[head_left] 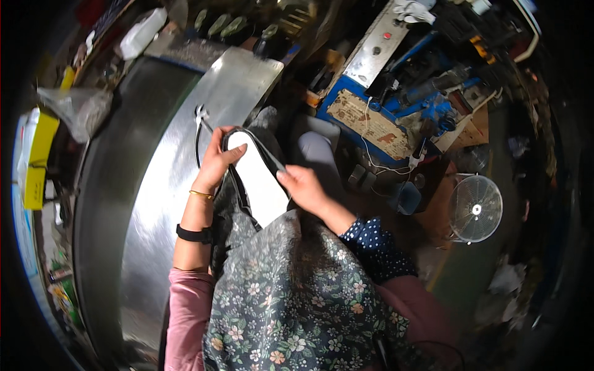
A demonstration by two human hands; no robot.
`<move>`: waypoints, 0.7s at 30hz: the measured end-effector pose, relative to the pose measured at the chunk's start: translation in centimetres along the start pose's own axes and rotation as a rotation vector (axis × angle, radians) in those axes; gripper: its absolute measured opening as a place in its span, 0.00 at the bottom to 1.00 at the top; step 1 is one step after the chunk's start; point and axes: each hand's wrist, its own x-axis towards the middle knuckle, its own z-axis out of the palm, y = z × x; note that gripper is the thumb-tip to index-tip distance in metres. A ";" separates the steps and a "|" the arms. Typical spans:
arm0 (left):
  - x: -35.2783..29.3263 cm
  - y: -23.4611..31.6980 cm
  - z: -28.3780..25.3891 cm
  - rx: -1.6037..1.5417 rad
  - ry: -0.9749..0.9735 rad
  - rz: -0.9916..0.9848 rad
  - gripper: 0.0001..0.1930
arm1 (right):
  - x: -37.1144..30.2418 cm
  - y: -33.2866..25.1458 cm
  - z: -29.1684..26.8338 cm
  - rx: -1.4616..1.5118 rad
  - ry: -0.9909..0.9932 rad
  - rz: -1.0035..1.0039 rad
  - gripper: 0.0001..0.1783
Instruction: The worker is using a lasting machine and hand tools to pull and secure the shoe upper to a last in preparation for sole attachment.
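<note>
Over my apron-covered lap lies a long white insole-shaped piece [260, 182] with a black edge around it, like part of a shoe. My left hand [218, 157] grips its far end, with the thumb pressed on the white face and the fingers behind. On its right side, my right hand [302, 187] pinches a dark narrow strip [266, 153] between thumb and fingers. The strip runs from the far end of the piece to my right fingertips. The near end of the white piece rests against the floral apron [278, 297].
A shiny metal worktop [158, 204] curves along my left, beside a dark belt-like surface [108, 216]. Several shoes [229, 26] stand beyond it. Ahead to the right is a blue machine [377, 127] with a cable. A round fan [475, 209] stands at right.
</note>
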 end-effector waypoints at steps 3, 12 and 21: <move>-2.7 -1.7 0.1 0.036 0.111 0.144 0.27 | 0.7 -0.8 -2.3 0.579 -0.143 0.412 0.32; -3.7 -4.4 0.6 0.043 0.193 0.048 0.27 | 1.7 -3.8 3.5 -0.853 -0.161 -0.065 0.30; -3.1 -4.2 0.1 0.091 0.068 -0.028 0.30 | 0.1 -1.5 0.9 0.279 -0.161 0.486 0.38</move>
